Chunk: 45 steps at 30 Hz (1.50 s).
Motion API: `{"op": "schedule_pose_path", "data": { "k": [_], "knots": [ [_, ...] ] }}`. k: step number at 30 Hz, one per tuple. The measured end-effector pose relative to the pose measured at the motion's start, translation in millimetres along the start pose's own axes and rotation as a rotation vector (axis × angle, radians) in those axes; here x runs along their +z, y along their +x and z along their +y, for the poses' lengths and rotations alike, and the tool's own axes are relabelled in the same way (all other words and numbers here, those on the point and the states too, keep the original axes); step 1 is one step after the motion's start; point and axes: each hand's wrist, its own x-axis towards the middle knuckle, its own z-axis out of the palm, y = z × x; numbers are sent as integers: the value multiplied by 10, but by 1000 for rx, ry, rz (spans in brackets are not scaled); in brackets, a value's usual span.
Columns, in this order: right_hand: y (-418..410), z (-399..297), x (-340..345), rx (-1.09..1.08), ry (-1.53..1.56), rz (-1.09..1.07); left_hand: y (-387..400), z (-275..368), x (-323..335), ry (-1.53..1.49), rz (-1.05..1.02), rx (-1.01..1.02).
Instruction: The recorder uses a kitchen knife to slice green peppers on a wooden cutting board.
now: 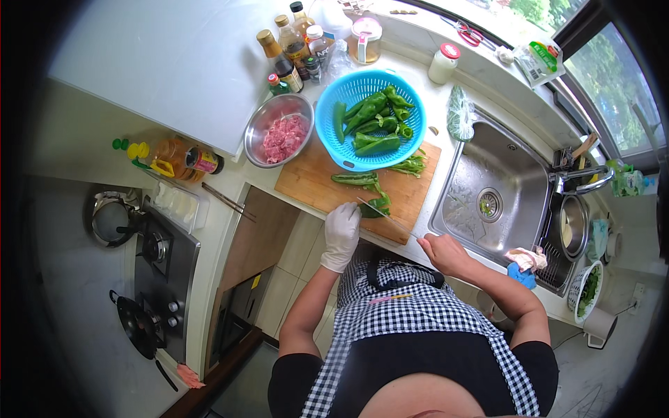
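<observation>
My left hand [342,230], in a white glove, presses a piece of green pepper [372,209] against the wooden cutting board [308,180], near its front edge. My right hand [444,252] is bare and grips a kitchen knife [389,218], seen almost edge-on, its blade crossing the pepper piece. Behind the blade lie a halved green pepper [354,178] and a cut strip. Shredded pepper [410,165] forms a small pile at the board's right side. A blue plastic colander [329,112] of green peppers [368,114] overlaps the board's back edge.
Left of the colander stands a steel bowl [253,128] of cut raw meat [285,138]; sauce bottles [285,60] crowd behind it. The steel sink [470,172] is to the right, with a bagged green vegetable [460,117] at its corner. A gas stove [177,261] lies far left.
</observation>
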Motion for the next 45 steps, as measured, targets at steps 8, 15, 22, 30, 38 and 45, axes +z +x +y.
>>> {"op": "schedule_pose_path", "data": {
  "k": [8, 15, 22, 30, 38, 45],
  "knots": [
    [94, -66, 7, -13, -154, 20, -26, -56, 1, -40, -31, 23],
    [288, 108, 178, -53, -138, 52, -52, -51, 29, 1, 5, 33],
    [370, 55, 206, -25, -48, 57, -102, -67, 43, 37, 22, 32],
    [141, -3, 92, -65, -1, 101, -119, -45, -177, 50, 41, 12],
    [169, -67, 84, -84, -35, 41, -213, -264, -118, 42, 73, -69],
    [188, -147, 9, -33, -96, -34, -293, -267, 31, -69, 167, -255]
  ]
}}
